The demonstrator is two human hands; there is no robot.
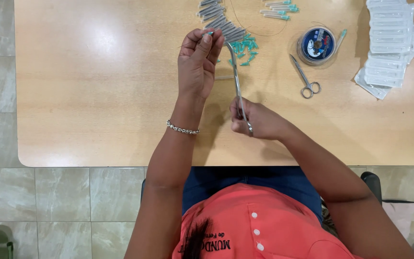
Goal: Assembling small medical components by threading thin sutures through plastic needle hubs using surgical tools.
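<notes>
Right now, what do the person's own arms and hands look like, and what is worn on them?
Both arms are bare, with no sleeves reaching the forearms and no gloves. The left hand has a silver-coloured beaded bracelet around its wrist. The right hand shows no ring, watch or band that I can make out. The fingernails look short and unpainted.

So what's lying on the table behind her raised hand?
Behind the left hand lies a row of grey capped needles and a heap of teal caps on the table. The hand covers whatever lies directly beneath it.
</notes>
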